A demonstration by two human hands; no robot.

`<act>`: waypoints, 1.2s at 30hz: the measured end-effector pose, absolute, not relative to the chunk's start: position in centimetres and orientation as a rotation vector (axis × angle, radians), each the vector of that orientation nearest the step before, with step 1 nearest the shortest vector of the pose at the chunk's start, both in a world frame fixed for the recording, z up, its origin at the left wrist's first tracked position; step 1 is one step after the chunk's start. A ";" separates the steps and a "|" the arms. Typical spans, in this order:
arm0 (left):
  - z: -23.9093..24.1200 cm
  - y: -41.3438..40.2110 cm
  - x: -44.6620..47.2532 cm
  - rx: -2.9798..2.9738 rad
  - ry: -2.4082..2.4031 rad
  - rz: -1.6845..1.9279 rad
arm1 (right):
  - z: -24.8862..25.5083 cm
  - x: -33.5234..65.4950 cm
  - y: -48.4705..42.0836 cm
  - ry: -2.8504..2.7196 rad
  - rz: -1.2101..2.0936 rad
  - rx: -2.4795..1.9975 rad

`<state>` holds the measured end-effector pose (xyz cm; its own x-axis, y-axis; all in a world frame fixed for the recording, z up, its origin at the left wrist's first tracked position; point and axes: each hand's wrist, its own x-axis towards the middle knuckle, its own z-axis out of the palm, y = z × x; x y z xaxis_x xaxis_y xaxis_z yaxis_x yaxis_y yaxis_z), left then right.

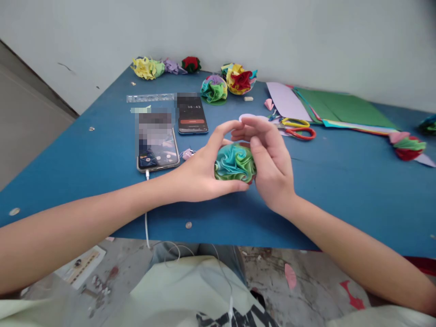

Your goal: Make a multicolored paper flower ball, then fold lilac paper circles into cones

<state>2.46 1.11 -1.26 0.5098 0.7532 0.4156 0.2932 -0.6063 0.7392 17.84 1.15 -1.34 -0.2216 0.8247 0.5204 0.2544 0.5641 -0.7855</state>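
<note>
Between my two hands, over the blue table, is a ruffled paper flower in turquoise and green, with a bit of red at its lower right edge. My left hand curves round its left side, thumb along the near edge and fingers over the far side. On the right side my right hand cups it, with the thumb against the top right and the fingers arched above. The flower's far side and underside are hidden by my hands. A phone on a white cable lies left of my left hand.
Finished-looking paper flowers stand along the wall. A second phone and a clear ruler lie at back left. Scissors with red and yellow handles rest beyond my right hand, near coloured paper sheets. Another paper flower lies far right.
</note>
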 end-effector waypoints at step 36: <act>-1.2 2.0 1.7 1.844 1.008 0.991 | 1.3 21.8 1.9 -2.464 -0.482 -0.704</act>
